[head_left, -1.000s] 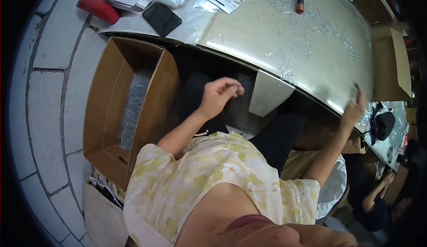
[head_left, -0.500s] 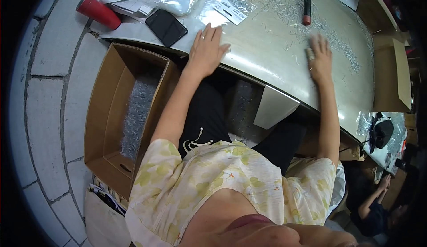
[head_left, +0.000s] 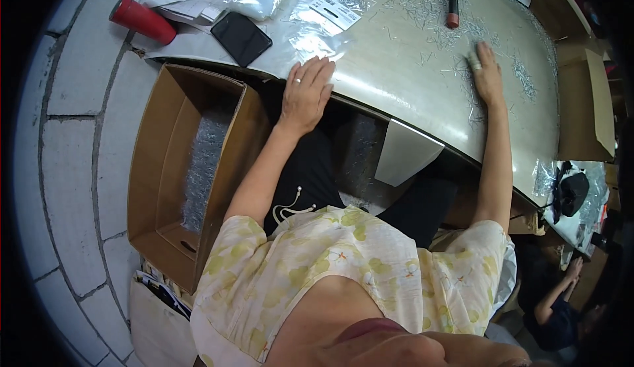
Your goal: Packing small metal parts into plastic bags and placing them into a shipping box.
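Note:
My left hand (head_left: 306, 99) lies palm down at the near table edge, fingers stretched out. Its fingertips are at the lower end of a clear plastic bag (head_left: 316, 39) with a white printed card (head_left: 335, 11) at its far end. Further right, my right hand (head_left: 487, 79) rests flat on the tabletop with fingers extended and a pale wrap on one finger. Thin, shiny metal pins (head_left: 526, 79) lie on both sides of it, some in a loose line along its left side. What is under the palm is hidden.
A black rod with a red end (head_left: 452, 10) lies among scattered pins at the back. On the left are a black phone (head_left: 242, 38), a red tumbler (head_left: 142, 20) and papers. An open cardboard box (head_left: 148, 182) holding many small shiny pieces stands left of my legs. Another person (head_left: 561, 314) sits far right.
My left hand has drawn back toward me from the plastic bag to the table edge. My right hand has shifted slightly right, and pins now show along its left side.

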